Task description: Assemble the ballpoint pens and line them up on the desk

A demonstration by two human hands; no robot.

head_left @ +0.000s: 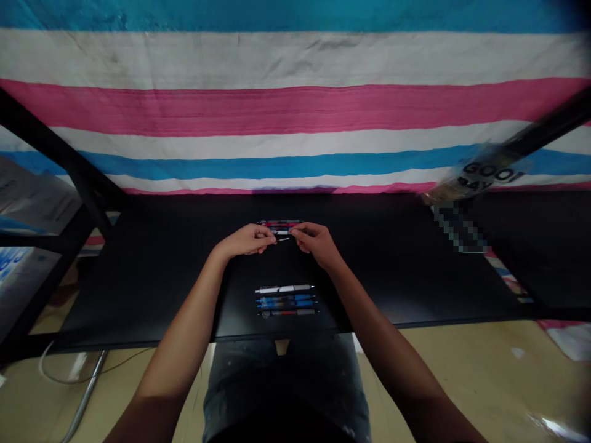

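Observation:
Over the black table my left hand (252, 240) is closed in a pinch on a thin pen-like piece (283, 239), whose narrow light tip points toward the right hand. Its other end is hidden by the fingers. My right hand (316, 241) faces it a short gap away, thumb and fingers pressed together; what they hold, if anything, is too small to make out. Just beyond the fingertips lie several pens (281, 223), red and dark ones among them, partly covered by the hands. Nearer my body, a white pen (285, 289) lies above blue pens (286, 301) and a grey-and-red pen (289, 312).
The black table (157, 271) ends at a front edge close to my body. A clear plastic bag with lettering (480, 175) stands at the back right. Striped sheeting (295, 111) hangs behind, and black frame bars (87, 197) rise at the left.

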